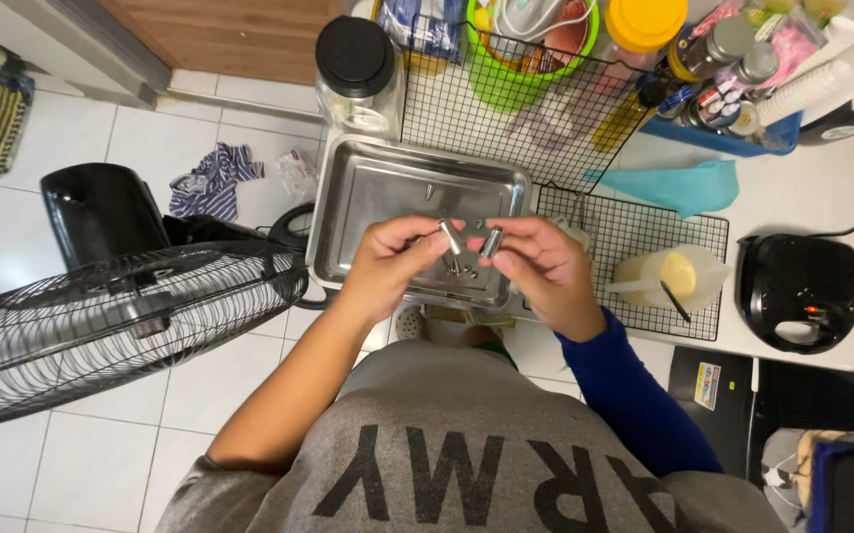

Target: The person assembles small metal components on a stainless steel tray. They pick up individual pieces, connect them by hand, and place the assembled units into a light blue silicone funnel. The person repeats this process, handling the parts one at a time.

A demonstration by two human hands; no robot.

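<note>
- The left hand point(388, 259) is holding a small silver metal nozzle point(451, 238) between the thumb and the fingers; the grip is narrow and closed around this piece.
- The right hand point(536, 265) is holding a second small metal nozzle point(491, 242) in the same way, pinched with the fingertips, and this arm is wearing a blue sleeve point(634, 400).
- The two nozzles are staying just beside each other, and I cannot tell if they are touching.
- Both hands are hovering above a steel tray point(368, 197), over its near edge.
- Some more small metal pieces point(462, 266) are lying in the tray under the hands, and one small pointed piece point(429, 192) is standing further back in it.
- A black wire rack point(634, 232) is lying to the right of the tray, and a plastic squeeze bottle with pale content point(679, 276) is lying on it.
- A folded teal cloth point(679, 186) is lying on the white table point(842, 197) behind the rack.
- A jar with a black lid point(355, 59) is standing behind the tray, near a wire basket point(506, 109) which is holding a green bowl point(506, 84).
- A black round appliance point(800, 291) is sitting at the right on the table.
- A black fan point(101, 316) is standing on the tiled floor point(72, 464) to the left of the person.
</note>
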